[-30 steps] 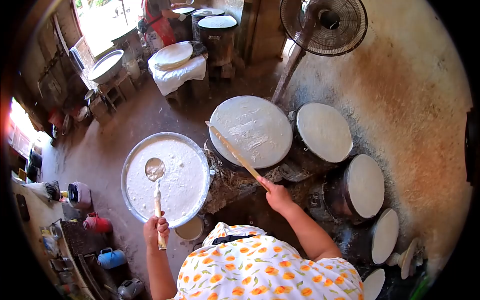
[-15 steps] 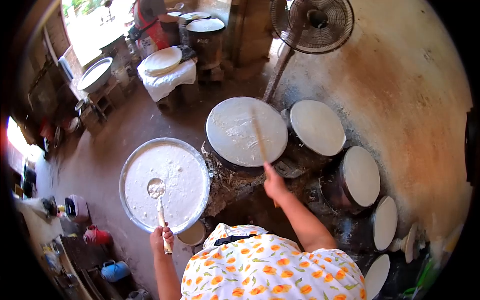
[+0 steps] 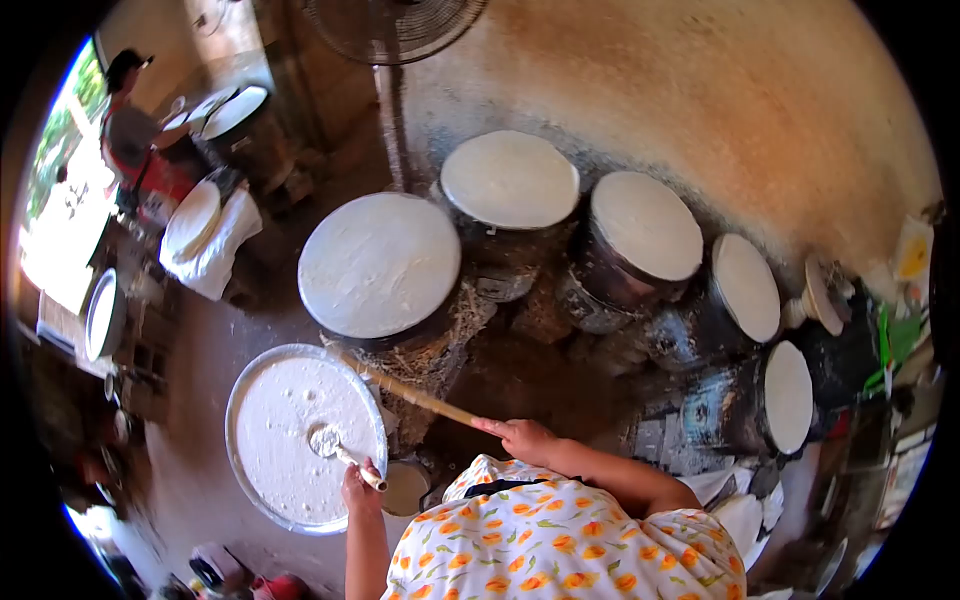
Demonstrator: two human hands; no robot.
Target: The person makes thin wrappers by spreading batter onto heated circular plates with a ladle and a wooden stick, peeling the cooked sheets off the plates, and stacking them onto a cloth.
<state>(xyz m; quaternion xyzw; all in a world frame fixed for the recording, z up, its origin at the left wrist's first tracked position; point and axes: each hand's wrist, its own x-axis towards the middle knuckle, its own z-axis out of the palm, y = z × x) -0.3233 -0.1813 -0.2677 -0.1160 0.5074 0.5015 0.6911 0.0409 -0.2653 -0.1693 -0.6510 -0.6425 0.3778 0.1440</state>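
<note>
My left hand (image 3: 362, 485) is closed round the handle of a ladle (image 3: 325, 440), whose bowl rests in white batter inside a wide metal basin (image 3: 233, 455). My right hand (image 3: 518, 438) grips a long, flat wooden stick (image 3: 420, 398). The stick points left, its far end near the basin's upper rim and just below the nearest round drum top (image 3: 380, 265). That top is covered with a white layer, with rough streaks on it.
More white-topped drums curve to the right: one (image 3: 510, 180), another (image 3: 648, 225), and several beyond. A co-worker (image 3: 140, 150) stands at the upper left near a cloth-covered stand (image 3: 235, 235) with stacked white discs. A fan (image 3: 395, 25) is at the top. A small pot (image 3: 405, 488) sits beside the basin.
The view has turned right. The stick has come off the drum top and swung left, towards the basin. The ladle now tilts the other way, its handle pointing to the lower right.
</note>
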